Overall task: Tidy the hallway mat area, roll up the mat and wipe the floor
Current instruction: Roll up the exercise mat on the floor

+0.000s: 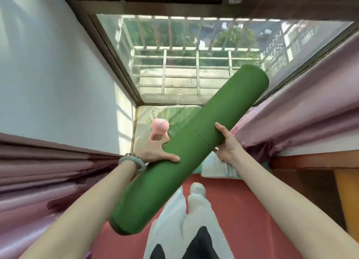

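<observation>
One rolled green mat [186, 151] is held slantwise in the air above the red floor [242, 210], before one large window [194, 54]. Two pink curtains [291, 103] hang at either side. Two hands carry the mat: the left hand [155, 153] and right hand [226, 144] each curl around its middle. One pink bottle [158, 132] shows behind.

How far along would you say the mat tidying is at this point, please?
Done: the green mat is fully rolled into a tube. In hand: the left hand and right hand both grip it, lifted clear of the red floor. Left: putting it away and wiping the floor; no cloth is visible.
</observation>
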A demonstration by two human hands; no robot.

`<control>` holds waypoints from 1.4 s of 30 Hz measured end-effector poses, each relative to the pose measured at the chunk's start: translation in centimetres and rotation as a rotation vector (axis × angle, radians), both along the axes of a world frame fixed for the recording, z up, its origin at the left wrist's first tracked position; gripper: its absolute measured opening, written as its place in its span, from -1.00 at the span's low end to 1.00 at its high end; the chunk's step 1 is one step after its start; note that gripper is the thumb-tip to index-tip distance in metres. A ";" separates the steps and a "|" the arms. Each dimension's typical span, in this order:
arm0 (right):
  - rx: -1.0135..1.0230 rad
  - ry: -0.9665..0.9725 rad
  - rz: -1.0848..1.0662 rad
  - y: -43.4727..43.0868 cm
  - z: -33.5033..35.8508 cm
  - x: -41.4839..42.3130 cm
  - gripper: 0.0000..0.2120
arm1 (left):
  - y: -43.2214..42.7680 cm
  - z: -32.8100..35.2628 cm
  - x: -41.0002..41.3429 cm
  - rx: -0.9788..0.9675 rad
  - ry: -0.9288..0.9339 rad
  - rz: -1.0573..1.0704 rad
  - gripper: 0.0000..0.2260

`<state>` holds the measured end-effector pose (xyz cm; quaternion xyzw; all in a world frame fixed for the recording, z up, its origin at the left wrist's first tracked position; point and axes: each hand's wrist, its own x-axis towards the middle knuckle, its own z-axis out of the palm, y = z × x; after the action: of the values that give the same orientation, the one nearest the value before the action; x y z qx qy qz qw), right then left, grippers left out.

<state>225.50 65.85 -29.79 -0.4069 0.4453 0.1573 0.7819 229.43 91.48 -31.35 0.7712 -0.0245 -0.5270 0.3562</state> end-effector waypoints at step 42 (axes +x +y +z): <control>-0.229 0.182 -0.249 -11.7 -51.9 8.8 0.18 | -16.2 -49.6 7.0 -0.024 -0.144 0.073 -0.03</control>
<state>234.34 54.15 -81.67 -0.4191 0.5761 0.0437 0.7004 236.46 75.25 -80.99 0.8032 -0.0281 -0.4564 0.3817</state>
